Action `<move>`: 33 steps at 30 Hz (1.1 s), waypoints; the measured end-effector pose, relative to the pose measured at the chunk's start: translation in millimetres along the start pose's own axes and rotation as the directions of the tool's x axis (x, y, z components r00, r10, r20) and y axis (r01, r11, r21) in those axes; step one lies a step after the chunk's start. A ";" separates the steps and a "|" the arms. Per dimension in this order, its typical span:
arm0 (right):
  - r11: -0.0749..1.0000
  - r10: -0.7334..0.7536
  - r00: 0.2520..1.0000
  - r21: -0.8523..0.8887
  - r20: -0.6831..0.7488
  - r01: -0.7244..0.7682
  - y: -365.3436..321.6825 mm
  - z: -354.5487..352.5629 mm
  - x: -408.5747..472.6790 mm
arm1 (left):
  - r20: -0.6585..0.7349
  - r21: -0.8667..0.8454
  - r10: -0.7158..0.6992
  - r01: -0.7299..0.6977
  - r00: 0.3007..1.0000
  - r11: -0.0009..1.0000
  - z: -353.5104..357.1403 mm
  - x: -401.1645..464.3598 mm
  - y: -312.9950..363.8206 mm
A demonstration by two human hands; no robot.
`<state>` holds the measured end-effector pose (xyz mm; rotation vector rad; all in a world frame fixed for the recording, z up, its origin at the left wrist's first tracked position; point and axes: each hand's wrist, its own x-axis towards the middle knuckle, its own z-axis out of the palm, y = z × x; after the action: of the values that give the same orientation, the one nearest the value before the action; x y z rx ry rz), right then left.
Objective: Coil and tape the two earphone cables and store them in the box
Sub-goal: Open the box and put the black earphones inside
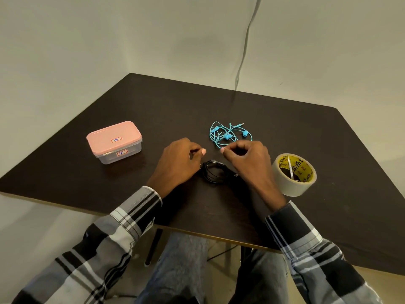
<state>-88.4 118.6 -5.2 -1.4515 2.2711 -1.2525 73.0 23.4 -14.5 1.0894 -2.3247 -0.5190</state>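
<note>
A black earphone cable lies coiled on the dark table, with a small shiny bit at its top. My left hand hovers at the coil's left edge, fingers curled and thumb pointing right. My right hand is over the coil's right side, fingertips pinched together; I see nothing in either hand. A blue earphone cable lies in a loose tangle just beyond my right hand. The clear box with a pink lid stands shut at the left. A roll of tape sits to the right of my right hand.
The table's near edge runs just above my knees. A grey cord hangs down the wall behind the table. My checked sleeves cover both forearms.
</note>
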 end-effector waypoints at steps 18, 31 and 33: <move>0.878 -0.478 0.800 0.210 0.364 0.429 -99.9 90.5 56.9 | -0.384 0.002 0.043 -0.046 0.922 0.999 -99.6 -14.5 -77.8; 0.833 -0.494 0.548 0.188 0.675 0.520 -123.9 148.3 74.8 | -0.128 -0.174 -0.214 0.190 0.968 0.966 -110.0 -51.9 -150.8; 0.830 -0.480 0.542 0.158 0.690 0.534 -121.3 150.9 77.2 | -0.118 -0.254 -0.261 0.225 0.958 0.941 -105.5 -53.4 -157.2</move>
<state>34.4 -49.2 8.4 -2.2333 1.4055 -0.4961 257.7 -42.2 -30.4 1.2581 -1.9506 -0.7606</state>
